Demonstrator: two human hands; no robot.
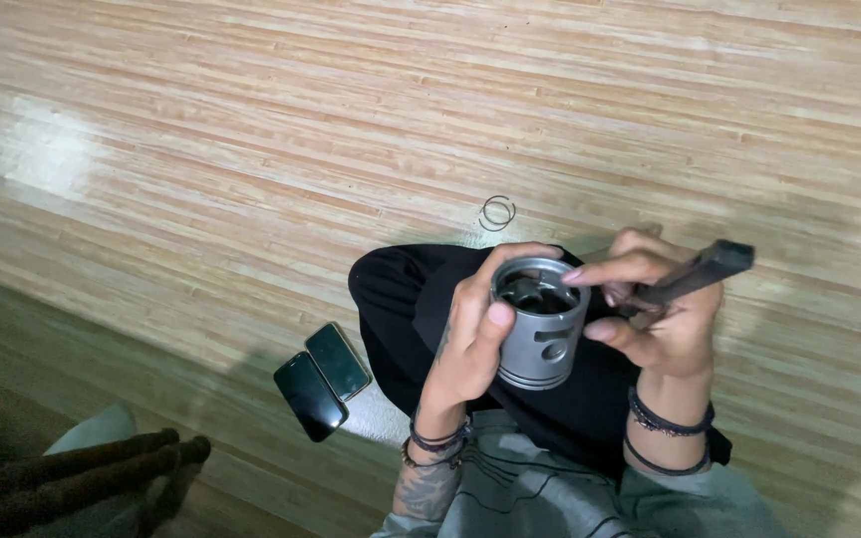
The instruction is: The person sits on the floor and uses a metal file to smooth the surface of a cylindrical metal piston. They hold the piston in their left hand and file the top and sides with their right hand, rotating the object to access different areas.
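Observation:
My left hand (470, 329) grips a grey metal piston (538, 334), held with its hollow open end up and its grooved crown end down. My right hand (655, 309) is beside it on the right, with the index finger reaching over the piston's rim. In the same hand I hold a dark, flat tool (700, 271) whose end sticks out to the upper right. Both wrists wear dark bracelets. The piston is held over my lap, which is covered in black cloth (401, 299).
Thin metal rings (497, 212) lie on the wooden floor (251, 149) just beyond my knee. Two dark phones (321, 381) lie side by side on the floor at my left. At the lower left there are dark, rope-like strands (72, 468).

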